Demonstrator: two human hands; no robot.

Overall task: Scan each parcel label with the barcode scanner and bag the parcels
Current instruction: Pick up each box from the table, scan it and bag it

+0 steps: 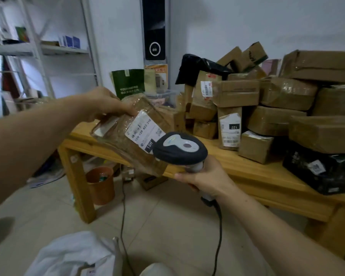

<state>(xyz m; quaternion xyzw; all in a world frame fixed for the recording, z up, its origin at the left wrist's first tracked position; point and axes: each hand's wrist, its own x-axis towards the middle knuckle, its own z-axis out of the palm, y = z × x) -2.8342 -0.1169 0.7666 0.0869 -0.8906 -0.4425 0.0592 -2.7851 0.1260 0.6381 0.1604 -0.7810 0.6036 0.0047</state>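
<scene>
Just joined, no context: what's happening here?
A person is scanning parcels. The left grip holds a taped brown parcel tilted over the table's near edge. The right grip holds a corded barcode scanner, its head close to the parcel's white label. Other parcels are piled on the wooden table. What looks like a white bag lies on the floor below.

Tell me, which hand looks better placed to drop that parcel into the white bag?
Left, probably: the left hand holds the parcel, with the white bag low on that side; the right hand grips the scanner.
</scene>
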